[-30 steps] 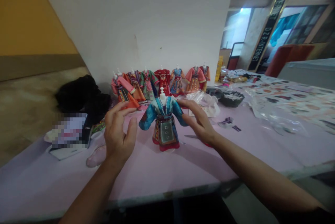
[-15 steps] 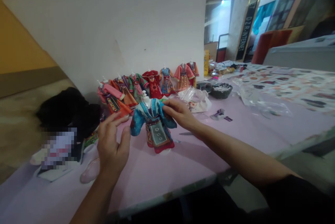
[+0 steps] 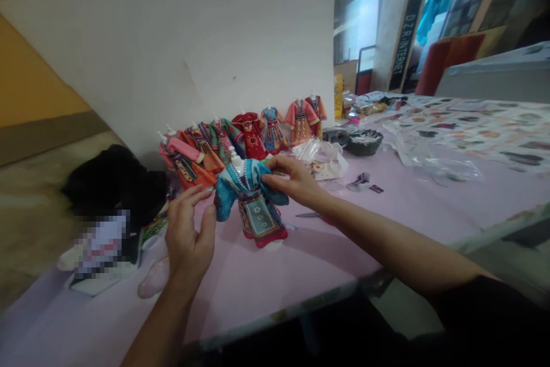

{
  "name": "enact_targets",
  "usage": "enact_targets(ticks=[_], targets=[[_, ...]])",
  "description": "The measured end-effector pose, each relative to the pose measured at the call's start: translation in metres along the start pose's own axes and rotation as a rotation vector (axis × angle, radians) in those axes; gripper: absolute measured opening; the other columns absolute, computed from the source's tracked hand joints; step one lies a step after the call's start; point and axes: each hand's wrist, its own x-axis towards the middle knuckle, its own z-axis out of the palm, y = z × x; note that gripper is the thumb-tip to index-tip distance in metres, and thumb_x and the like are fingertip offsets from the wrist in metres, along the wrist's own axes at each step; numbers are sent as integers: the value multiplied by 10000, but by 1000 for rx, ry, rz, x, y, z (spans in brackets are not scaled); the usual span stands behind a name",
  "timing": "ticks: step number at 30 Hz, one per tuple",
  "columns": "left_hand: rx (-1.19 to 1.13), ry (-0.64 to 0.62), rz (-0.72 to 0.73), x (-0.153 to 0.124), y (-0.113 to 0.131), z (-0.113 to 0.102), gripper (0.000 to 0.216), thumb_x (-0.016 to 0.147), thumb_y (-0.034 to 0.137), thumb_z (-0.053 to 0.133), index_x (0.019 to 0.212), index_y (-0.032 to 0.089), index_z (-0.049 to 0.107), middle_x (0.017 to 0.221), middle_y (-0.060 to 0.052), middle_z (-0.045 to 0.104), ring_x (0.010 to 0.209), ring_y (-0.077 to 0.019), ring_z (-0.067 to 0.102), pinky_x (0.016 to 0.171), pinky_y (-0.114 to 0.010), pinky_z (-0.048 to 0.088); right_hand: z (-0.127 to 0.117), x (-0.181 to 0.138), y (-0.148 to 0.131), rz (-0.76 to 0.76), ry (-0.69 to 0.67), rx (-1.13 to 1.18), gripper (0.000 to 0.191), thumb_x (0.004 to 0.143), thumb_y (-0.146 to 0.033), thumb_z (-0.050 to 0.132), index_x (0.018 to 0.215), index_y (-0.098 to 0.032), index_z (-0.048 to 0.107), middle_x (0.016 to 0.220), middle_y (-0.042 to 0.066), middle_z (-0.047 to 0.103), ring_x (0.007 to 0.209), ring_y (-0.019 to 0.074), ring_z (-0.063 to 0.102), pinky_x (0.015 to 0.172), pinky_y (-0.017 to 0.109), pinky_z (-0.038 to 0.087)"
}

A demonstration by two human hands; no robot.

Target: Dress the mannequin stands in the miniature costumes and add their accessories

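A small doll dress [image 3: 253, 195] stands upright on the pink table in front of me. It has blue sleeves, a beaded white-edged collar, a grey front panel and a red hem, with a white stand neck at the top. My right hand [image 3: 292, 181] pinches the dress at the shoulder of its right-side sleeve. Beside the other sleeve, my left hand [image 3: 191, 229] is held with fingers apart, nothing between them. Scissors [image 3: 307, 215] lie behind my right forearm, their handle partly hidden.
Several other doll dresses [image 3: 248, 135] line up before a white board [image 3: 258, 29]. A clear plastic bag [image 3: 318, 155], a dark bowl [image 3: 364, 142] and purple fabric scraps [image 3: 360, 181] lie to the right. A black bag [image 3: 112, 184] sits at left. Patterned sheets [image 3: 481, 132] cover the far right.
The view has shifted slightly. Both hands keep nearly the same places around the blue dress, which is tilted a little more, and more of the scissors shows.
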Motion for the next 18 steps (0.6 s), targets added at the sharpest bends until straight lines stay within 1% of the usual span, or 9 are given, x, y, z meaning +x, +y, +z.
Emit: enact_targets(ticks=[3, 5, 8, 11, 14, 16, 18], targets=[[-45, 12, -69, 0, -4, -1, 232, 977, 327, 558, 1151, 212, 660, 1283, -117, 635, 1256, -273, 585, 1086, -464, 456, -4, -5, -3, 18, -21, 41, 229, 864, -414, 748, 997, -242, 679, 1021, 32, 701, 960, 187, 662, 866, 366, 543], [-89, 23, -135, 0, -8, -2, 225, 973, 346, 555, 1123, 219, 663, 1233, -94, 651, 1215, -255, 599, 1046, -422, 478, -6, -12, -7, 39, -41, 95, 304, 890, -466, 719, 1106, -259, 662, 1096, 49, 703, 1012, 199, 666, 872, 376, 556], [-168, 23, -296, 0, -17, -1, 231, 955, 389, 562, 1084, 228, 665, 1141, -67, 676, 1125, -234, 628, 961, -367, 503, -9, -24, -9, 68, -19, 123, 352, 906, -504, 697, 1157, -263, 649, 1153, 66, 698, 1069, 215, 661, 893, 390, 566], [-277, 19, -466, -1, -26, 1, 262, 923, 432, 580, 1058, 224, 664, 1055, -47, 693, 1037, -225, 652, 921, -353, 493, -9, -39, -1, 90, 49, 114, 339, 924, -492, 677, 1173, -264, 647, 1207, 68, 688, 1109, 220, 652, 941, 403, 556], [-388, 29, -563, 0, -30, 1, 259, 872, 434, 610, 1005, 219, 666, 860, -7, 672, 876, -199, 651, 853, -336, 493, -9, -53, 12, 114, 173, 95, 327, 931, -475, 663, 1184, -269, 649, 1246, 59, 667, 1162, 222, 622, 989, 412, 525], [-458, 23, -615, 1, -29, 0, 247, 831, 424, 634, 954, 212, 669, 748, 14, 637, 776, -183, 628, 791, -322, 496, -9, -63, 20, 195, 250, 105, 330, 914, -470, 672, 1178, -273, 655, 1212, 49, 660, 1125, 219, 619, 970, 404, 518], [-524, -3, -665, 0, -28, -1, 251, 795, 421, 661, 924, 206, 676, 698, 21, 624, 719, -174, 611, 745, -311, 494, -7, -72, 23, 335, 289, 166, 338, 883, -466, 692, 1160, -274, 662, 1125, 35, 665, 1032, 208, 630, 910, 383, 521]])
